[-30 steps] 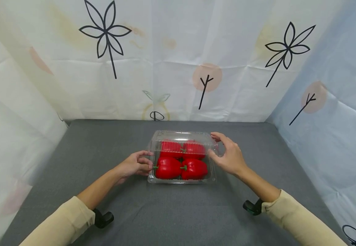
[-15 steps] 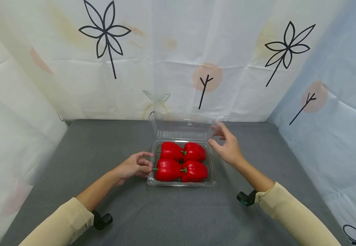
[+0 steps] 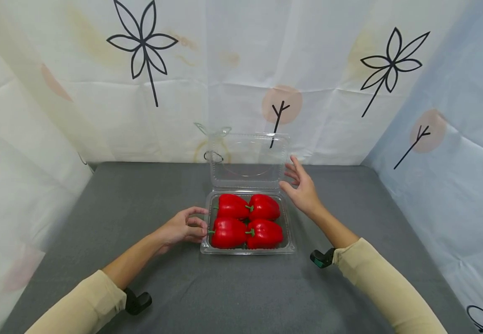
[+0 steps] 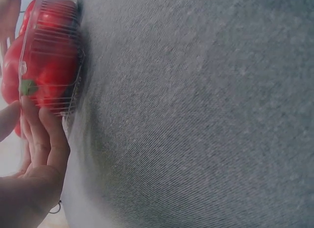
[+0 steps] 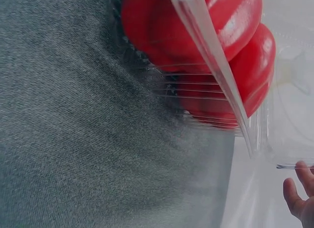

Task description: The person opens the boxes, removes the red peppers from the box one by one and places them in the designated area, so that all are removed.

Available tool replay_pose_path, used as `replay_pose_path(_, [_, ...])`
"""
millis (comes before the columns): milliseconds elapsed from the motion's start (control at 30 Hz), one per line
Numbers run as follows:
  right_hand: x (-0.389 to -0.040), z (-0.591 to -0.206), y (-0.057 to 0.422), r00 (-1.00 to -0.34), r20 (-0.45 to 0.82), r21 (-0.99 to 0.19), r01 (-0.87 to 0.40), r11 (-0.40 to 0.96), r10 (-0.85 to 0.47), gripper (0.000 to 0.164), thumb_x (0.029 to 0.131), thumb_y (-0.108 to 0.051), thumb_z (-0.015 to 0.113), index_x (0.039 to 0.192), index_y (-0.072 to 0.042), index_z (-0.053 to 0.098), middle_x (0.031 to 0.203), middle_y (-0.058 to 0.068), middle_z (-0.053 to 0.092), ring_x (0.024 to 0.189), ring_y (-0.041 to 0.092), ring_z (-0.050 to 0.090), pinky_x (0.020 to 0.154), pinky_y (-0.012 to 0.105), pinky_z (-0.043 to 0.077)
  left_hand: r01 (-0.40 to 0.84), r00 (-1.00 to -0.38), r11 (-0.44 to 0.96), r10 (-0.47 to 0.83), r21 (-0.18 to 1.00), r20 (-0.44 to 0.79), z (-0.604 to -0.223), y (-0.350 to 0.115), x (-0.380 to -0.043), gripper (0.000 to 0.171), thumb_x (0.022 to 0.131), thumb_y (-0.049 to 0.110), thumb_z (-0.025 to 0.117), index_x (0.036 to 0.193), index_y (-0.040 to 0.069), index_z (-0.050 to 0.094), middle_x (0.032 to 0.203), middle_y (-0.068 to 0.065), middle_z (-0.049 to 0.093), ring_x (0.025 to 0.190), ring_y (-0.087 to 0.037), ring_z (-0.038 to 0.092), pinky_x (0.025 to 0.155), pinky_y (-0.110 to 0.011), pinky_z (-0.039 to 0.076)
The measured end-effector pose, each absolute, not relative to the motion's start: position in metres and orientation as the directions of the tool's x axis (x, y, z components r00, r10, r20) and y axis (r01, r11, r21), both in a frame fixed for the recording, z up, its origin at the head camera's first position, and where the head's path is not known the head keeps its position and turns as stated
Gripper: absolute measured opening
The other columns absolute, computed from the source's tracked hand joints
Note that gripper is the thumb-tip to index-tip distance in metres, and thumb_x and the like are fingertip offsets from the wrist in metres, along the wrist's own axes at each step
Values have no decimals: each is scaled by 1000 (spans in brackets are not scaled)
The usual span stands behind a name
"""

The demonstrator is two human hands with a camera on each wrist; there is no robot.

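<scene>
A clear plastic clamshell container (image 3: pixel 247 251) holds several red bell peppers (image 3: pixel 265 233) with green stems, lying in two rows. Its transparent lid (image 3: pixel 247 162) stands raised at the back, hinged along the far rim. My left hand (image 3: pixel 183 226) is at the left side of the container; in the left wrist view its thumb (image 4: pixel 7 119) and fingers (image 4: pixel 41 135) meet at the rim from either side, holding it lightly. Beside the lid's right edge is my right hand (image 3: pixel 301 188), its fingers extended and thumb apart. In the right wrist view its fingertips (image 5: pixel 300 165) are right at the lid's edge.
The container rests on a grey cloth-covered table (image 3: pixel 241 292). Behind and at both sides hang pale fabric sheets (image 3: pixel 316 55) printed with plant outlines. Black wrist devices (image 3: pixel 138 302) sit at both sleeve cuffs.
The lid has swung up and back from over the peppers to stand upright. My right hand has moved away from me and slightly left alongside it. The left hand has stayed at the rim.
</scene>
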State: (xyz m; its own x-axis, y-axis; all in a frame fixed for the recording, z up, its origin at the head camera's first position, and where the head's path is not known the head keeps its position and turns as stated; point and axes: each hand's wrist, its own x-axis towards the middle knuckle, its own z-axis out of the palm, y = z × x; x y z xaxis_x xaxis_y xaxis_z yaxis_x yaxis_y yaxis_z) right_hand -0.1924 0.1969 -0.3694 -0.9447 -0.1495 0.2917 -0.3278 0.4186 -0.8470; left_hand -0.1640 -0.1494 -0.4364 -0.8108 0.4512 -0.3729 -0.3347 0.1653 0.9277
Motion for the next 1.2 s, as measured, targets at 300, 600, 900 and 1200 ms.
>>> replay_pose_path(300, [-215,-404,202,-955,251,-837,-295,461,-156,74,95,-5,61,157,-4,20,153,24,38,133,40,47,102,55,43,-324,-805,164,470,932,-362,-439,-149,-159,57,89,4,71,135,-1,37,94,-9,67,83,-24,69,83,-40,57])
replay_pose_path(600, [-212,-412,202,-975,172,-810,-222,542,-142,66,95,-7,61,152,4,30,151,23,40,127,40,53,99,54,47,-304,-797,163,496,939,-344,-438,-150,-155,56,89,2,70,135,-3,37,93,-9,66,82,-23,67,82,-40,57])
replay_pose_path(900, [-208,-422,205,-980,95,-791,-179,585,-172,65,94,-11,59,150,7,32,148,28,42,123,41,56,88,50,54,-298,-783,166,521,940,-340,-438,-151,-150,54,89,2,70,133,-2,38,93,-8,67,83,-23,68,83,-40,57])
replay_pose_path(1200, [-205,-428,206,-975,47,-781,-171,601,-217,65,96,-14,61,152,3,31,147,32,41,123,41,57,91,52,52,-281,-779,157,539,947,-321,-439,-153,-149,54,90,3,69,133,-3,37,93,-9,66,83,-23,68,84,-40,57])
